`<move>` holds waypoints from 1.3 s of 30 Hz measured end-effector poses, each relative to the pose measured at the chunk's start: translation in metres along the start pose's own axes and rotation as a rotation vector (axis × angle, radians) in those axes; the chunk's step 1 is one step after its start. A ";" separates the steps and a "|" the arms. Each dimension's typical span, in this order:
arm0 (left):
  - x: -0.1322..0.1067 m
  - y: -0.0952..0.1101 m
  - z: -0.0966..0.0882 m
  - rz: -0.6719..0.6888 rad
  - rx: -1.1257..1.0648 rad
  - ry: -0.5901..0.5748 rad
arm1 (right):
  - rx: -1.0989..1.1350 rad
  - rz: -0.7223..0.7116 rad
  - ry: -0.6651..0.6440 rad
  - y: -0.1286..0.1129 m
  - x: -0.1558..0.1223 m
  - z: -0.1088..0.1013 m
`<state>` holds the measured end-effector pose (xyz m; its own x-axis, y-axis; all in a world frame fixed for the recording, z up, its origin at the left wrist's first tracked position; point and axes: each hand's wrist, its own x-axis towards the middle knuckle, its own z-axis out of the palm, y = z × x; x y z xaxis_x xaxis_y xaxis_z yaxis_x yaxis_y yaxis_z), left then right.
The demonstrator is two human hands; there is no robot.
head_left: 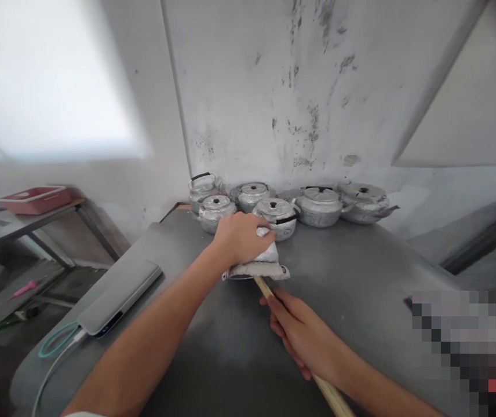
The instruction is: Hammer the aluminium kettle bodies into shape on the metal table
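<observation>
My left hand [244,236] is closed over the top of a small silvery metal kettle body [267,252]. The kettle body is tipped so that its rim, with small lugs at the sides, faces down and towards me. In my right hand [295,329] is a pale wooden stick [332,397], fingers wrapped round it. The stick's far end meets the rim; its tip is hidden, so I cannot tell how far inside it reaches. Just behind my left hand stands a lidded kettle [280,211] with a black-gripped handle.
More silvery kettles [320,205] line the back of the grey table [352,278] by a stained wall. A power bank [120,295] with white and teal cables lies at left. A pink basket [35,200] sits on a side table. A blurred-out patch covers the lower right.
</observation>
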<state>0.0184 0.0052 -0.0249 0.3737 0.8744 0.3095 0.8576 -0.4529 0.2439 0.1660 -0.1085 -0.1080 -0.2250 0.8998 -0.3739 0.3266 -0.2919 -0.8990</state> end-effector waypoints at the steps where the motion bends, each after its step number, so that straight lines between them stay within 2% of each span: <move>1: 0.000 0.000 0.000 -0.002 0.000 0.000 | 0.011 -0.007 0.009 0.000 0.000 0.000; 4: -0.001 0.001 -0.002 -0.001 0.001 0.005 | 0.046 -0.041 0.042 -0.001 0.001 0.001; 8: -0.001 0.001 -0.002 0.004 0.003 0.012 | 0.032 0.009 0.003 -0.001 0.001 0.001; 12: 0.000 0.000 -0.001 0.014 0.004 0.016 | 0.041 -0.011 0.040 -0.002 0.000 0.001; 16: 0.000 -0.001 -0.001 0.008 0.001 0.018 | 0.010 0.025 0.019 -0.003 0.001 -0.001; 20: 0.000 0.000 0.000 0.008 0.001 0.011 | 0.035 -0.025 0.068 -0.003 0.001 0.000; 25: 0.000 -0.001 0.000 0.010 0.005 0.018 | 0.042 0.016 0.017 -0.003 0.000 0.002; 28: 0.000 -0.001 0.000 0.009 0.003 0.011 | 0.043 -0.008 0.039 -0.004 -0.001 0.002; 33: 0.000 -0.001 0.001 0.009 0.008 0.007 | 0.013 0.001 -0.001 -0.002 -0.001 0.001; 39: 0.000 -0.002 0.003 0.007 0.025 0.017 | 0.042 -0.067 0.041 0.002 0.000 0.003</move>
<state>0.0181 0.0068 -0.0277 0.3739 0.8682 0.3263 0.8636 -0.4542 0.2188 0.1637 -0.1099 -0.1102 -0.2070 0.9301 -0.3033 0.2732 -0.2427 -0.9308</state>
